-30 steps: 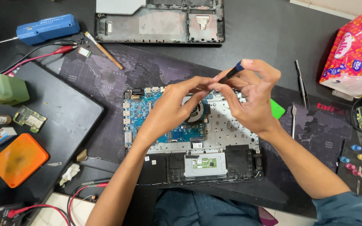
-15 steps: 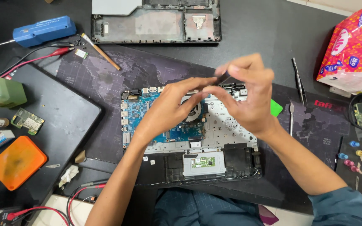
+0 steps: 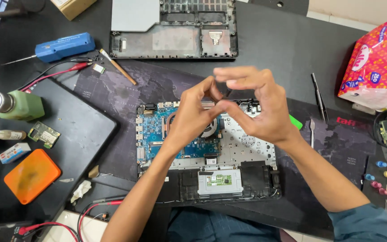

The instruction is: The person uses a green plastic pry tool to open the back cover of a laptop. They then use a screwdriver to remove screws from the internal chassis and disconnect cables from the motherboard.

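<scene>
The person holds both hands up over an open laptop (image 3: 207,152) that lies on a dark mat (image 3: 113,98). The left hand (image 3: 193,116) and the right hand (image 3: 256,107) meet in the middle, fingertips close together. The fingers are curled in and narrow, as if pinching something tiny. What they pinch, if anything, is too small or hidden to tell.

Right under the hands is the laptop with its cover off. A blue board (image 3: 157,130) with a round fan (image 3: 209,127) shows below the left hand. A pale metal plate (image 3: 251,152) shows below the right hand. Nearer the person's body is the small touch pad part (image 3: 219,180).

Far beyond the hands, at the top of the table, lies the laptop's grey bottom cover (image 3: 173,29). To the left of the left hand are a thin brush (image 3: 118,67), a blue tool (image 3: 63,46) and red clip wires (image 3: 75,68). Further left stand a green bottle (image 3: 21,105), a small green board (image 3: 44,134) and an orange box (image 3: 31,175).

To the right of the right hand lie tweezers (image 3: 319,96) and a little metal pry tool (image 3: 312,131). A bit of bright green (image 3: 295,122) peeks out by the right wrist. Further right sits a red and pink tissue pack (image 3: 377,67).
</scene>
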